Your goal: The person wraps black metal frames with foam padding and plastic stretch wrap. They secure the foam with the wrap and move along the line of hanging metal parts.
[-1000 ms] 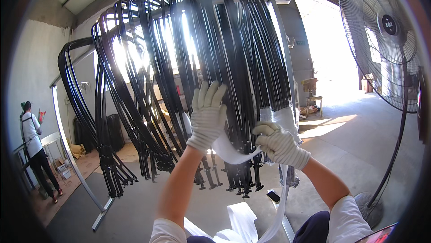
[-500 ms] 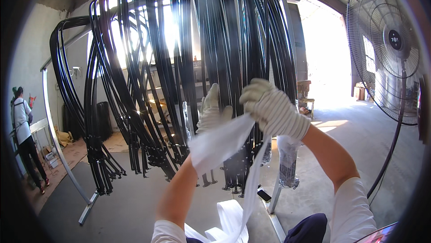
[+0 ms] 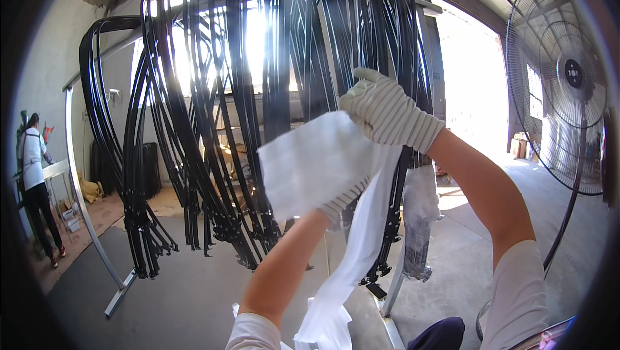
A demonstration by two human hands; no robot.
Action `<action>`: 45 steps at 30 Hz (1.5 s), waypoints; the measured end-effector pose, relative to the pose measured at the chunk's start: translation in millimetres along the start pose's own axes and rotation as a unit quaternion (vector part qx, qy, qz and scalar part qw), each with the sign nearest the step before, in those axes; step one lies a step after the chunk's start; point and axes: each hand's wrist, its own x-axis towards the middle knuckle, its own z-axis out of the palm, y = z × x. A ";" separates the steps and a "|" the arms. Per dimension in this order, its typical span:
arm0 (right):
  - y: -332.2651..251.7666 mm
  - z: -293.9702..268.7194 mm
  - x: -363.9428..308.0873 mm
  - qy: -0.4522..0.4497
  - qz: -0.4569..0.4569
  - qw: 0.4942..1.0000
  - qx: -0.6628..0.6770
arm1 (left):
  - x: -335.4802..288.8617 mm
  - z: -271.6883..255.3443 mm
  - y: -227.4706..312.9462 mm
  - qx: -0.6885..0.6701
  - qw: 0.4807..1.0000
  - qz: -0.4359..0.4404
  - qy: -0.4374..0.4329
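Observation:
My right hand (image 3: 387, 109), in a striped pale work glove, is closed on a long strip of thin white wrapping material (image 3: 368, 227). One end of the strip spreads out flat to the left of that hand; the rest trails down toward my lap. Behind the spread part, my left hand (image 3: 345, 202) shows only a bit of its glove, and its fingers are hidden. Just beyond both hands, long black strips (image 3: 245, 124) hang in bundles over a metal rack, with small fittings at their lower ends. A bundle wrapped in clear film (image 3: 420, 227) hangs at right.
The rack's metal leg (image 3: 87, 201) stands at left, another near my knee. A dark phone-like object (image 3: 375, 290) lies beside the right leg. A large standing fan (image 3: 568, 78) is at right. Far left, another person (image 3: 35, 175) stands at a bench.
My right hand has risen slightly, and the white strip is spread wider. My left hand has dropped behind it. The black strips near my hands have swung right.

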 end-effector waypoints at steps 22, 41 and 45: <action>-46.3 27.8 -198.8 0.145 0.393 0.635 0.649 | -84.8 64.9 -55.3 -0.723 0.516 -0.327 -0.322; -146.2 29.8 -183.3 -0.081 0.598 0.703 0.376 | -112.4 107.9 -112.5 0.109 0.957 -0.069 -0.261; -105.8 72.4 -183.4 0.034 0.607 0.719 0.338 | -101.3 102.2 -105.5 -0.352 0.901 -0.158 -0.198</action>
